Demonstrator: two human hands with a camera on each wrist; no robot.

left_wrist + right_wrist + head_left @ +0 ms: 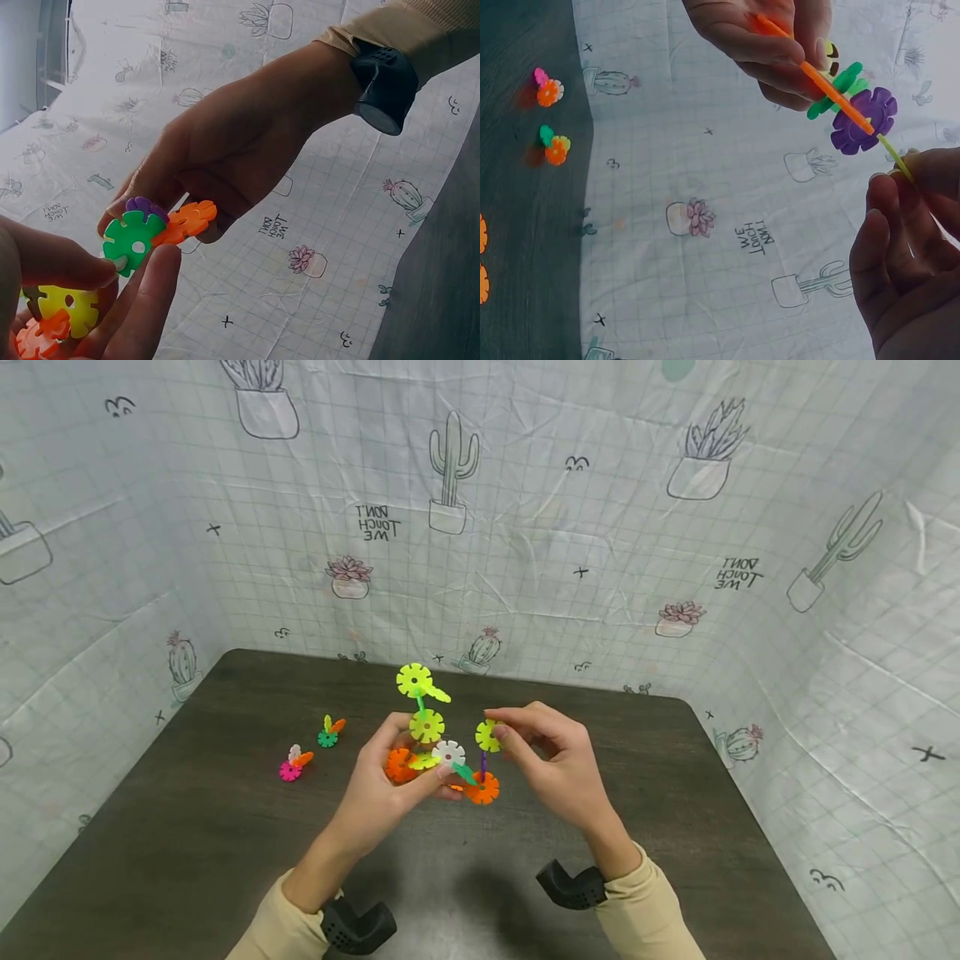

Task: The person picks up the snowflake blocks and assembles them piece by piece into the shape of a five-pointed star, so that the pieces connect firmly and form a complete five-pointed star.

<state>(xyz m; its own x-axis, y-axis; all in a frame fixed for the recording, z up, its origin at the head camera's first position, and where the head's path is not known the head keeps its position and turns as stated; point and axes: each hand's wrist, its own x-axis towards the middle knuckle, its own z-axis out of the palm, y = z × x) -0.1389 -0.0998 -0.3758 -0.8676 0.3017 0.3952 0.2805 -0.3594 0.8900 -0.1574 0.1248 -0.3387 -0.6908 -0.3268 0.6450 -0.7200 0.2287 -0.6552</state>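
Gripping chain (pixel 442 748) in left hand (pixel 386 785), pinching end yellow disc (pixel 487 737) in right hand (pixel 551 760), above table (pixel 180 810); could pop loose at purple disc (pixel 483 766) if pressed askew, or twist if held too loosely

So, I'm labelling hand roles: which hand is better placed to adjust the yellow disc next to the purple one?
Likely the right hand: it pinches that yellow disc, next to the purple disc, while the left hand is occupied holding the joined discs.
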